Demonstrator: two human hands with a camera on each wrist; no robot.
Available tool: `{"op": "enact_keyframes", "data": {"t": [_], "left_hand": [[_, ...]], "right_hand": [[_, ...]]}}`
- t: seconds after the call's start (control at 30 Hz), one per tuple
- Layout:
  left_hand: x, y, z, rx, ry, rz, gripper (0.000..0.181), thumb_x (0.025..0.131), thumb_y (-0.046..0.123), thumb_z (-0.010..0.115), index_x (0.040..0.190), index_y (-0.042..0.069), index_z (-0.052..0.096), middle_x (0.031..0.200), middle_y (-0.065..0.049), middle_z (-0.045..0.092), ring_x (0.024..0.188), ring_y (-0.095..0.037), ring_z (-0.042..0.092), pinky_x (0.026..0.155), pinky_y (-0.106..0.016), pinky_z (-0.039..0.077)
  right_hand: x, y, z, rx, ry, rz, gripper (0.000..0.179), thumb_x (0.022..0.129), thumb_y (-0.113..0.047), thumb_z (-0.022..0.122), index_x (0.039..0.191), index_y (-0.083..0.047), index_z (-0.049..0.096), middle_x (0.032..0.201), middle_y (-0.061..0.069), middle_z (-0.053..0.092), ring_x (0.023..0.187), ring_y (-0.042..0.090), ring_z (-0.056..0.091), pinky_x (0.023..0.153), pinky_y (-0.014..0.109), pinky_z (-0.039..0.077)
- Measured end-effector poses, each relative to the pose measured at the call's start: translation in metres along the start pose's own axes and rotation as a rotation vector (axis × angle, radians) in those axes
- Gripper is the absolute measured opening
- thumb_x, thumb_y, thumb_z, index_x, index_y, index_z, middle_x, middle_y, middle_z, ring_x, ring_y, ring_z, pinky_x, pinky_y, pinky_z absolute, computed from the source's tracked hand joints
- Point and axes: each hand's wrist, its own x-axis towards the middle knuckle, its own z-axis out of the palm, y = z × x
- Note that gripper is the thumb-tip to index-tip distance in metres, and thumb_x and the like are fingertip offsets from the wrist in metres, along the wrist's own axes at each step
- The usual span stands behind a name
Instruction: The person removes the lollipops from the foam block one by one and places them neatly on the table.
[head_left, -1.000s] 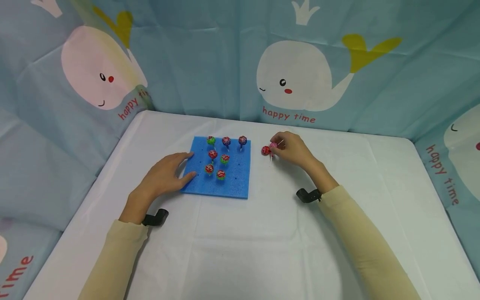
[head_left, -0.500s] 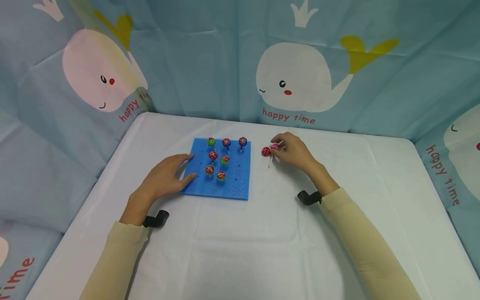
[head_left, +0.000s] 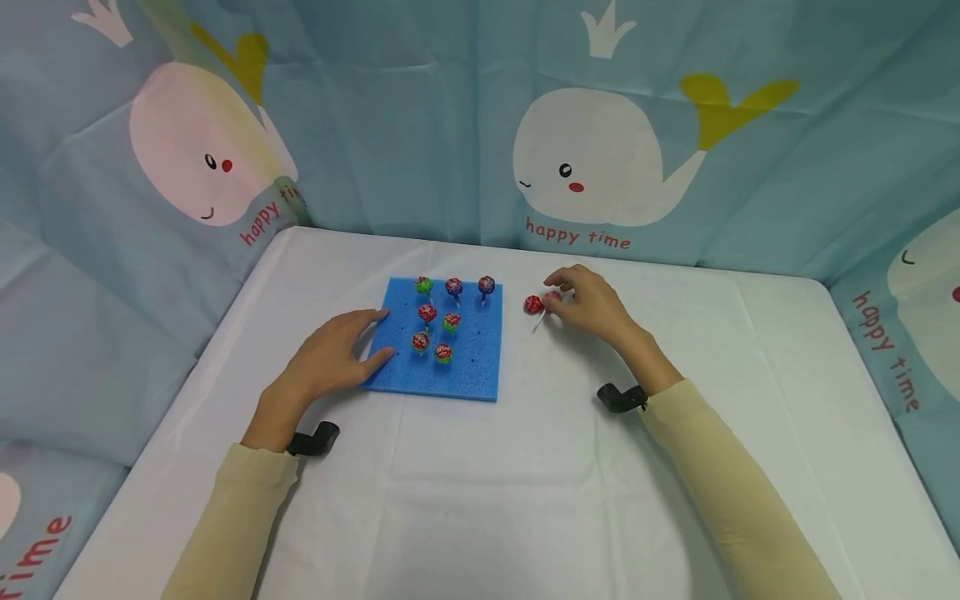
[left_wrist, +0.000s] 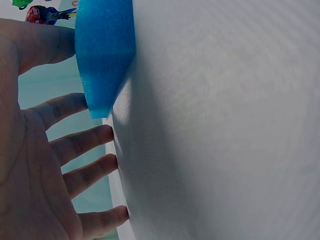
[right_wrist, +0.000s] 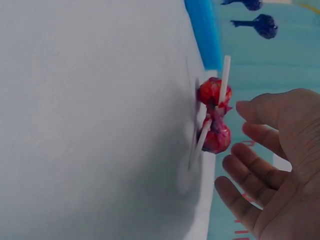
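My left hand rests with spread fingers against the left side of a blue foam board; in the left wrist view the thumb and forefinger touch the edge of the foam. Several wrapped lollipops stand upright in the board. Right of it, a red lollipop lies on the table close to a pinkish-red lollipop, partly covered by my right hand. In the right wrist view, the relaxed fingers are just beside the two lollipops, whose white sticks point opposite ways, with nothing gripped.
A white cloth covers the table. Small holes dot the board between the lollipops. Behind and at the sides hangs a light blue curtain printed with whales. Each wrist carries a small black camera.
The pinkish-red lollipop has shifted slightly right and down, and its stick has swung to a slant. My right fingers have loosened from it. The left hand stays at the board.
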Motion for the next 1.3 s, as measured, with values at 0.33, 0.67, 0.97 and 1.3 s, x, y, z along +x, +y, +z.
{"op": "enact_keyframes", "data": {"t": [0.33, 0.67, 0.97, 1.3], "left_hand": [[-0.001, 0.001, 0.000, 0.002, 0.003, -0.001, 0.075, 0.101, 0.052, 0.063, 0.161, 0.012, 0.044, 0.164, -0.021, 0.047, 0.155, -0.046, 0.040, 0.126, -0.068, 0.032], [-0.001, 0.000, 0.001, -0.002, 0.016, 0.012, 0.075, 0.100, 0.052, 0.063, 0.160, 0.011, 0.046, 0.163, -0.021, 0.049, 0.154, -0.046, 0.041, 0.125, -0.069, 0.033], [0.001, 0.001, 0.003, -0.006, 0.009, 0.013, 0.074, 0.101, 0.052, 0.062, 0.161, 0.012, 0.045, 0.164, -0.020, 0.049, 0.155, -0.045, 0.041, 0.126, -0.067, 0.033], [-0.001, -0.002, 0.001, 0.010, 0.009, 0.007, 0.075, 0.100, 0.053, 0.062, 0.160, 0.012, 0.045, 0.163, -0.020, 0.049, 0.154, -0.045, 0.041, 0.125, -0.068, 0.034]], "right_hand": [[-0.005, -0.020, -0.007, -0.008, 0.035, -0.067, 0.034, 0.100, -0.019, 0.072, 0.129, -0.003, 0.070, 0.130, 0.020, 0.069, 0.119, 0.036, 0.066, 0.103, 0.054, 0.057], [-0.012, -0.049, -0.007, -0.028, 0.061, -0.110, 0.035, 0.100, -0.024, 0.073, 0.130, -0.008, 0.070, 0.132, 0.012, 0.068, 0.121, 0.033, 0.067, 0.099, 0.051, 0.059], [-0.017, -0.060, 0.002, -0.019, 0.062, -0.164, 0.032, 0.100, -0.022, 0.073, 0.129, -0.010, 0.070, 0.131, 0.012, 0.068, 0.118, 0.032, 0.070, 0.092, 0.047, 0.062], [-0.009, -0.070, 0.022, 0.054, 0.055, -0.213, 0.035, 0.100, -0.020, 0.073, 0.132, -0.008, 0.069, 0.131, 0.010, 0.066, 0.120, 0.030, 0.070, 0.095, 0.046, 0.063]]}}
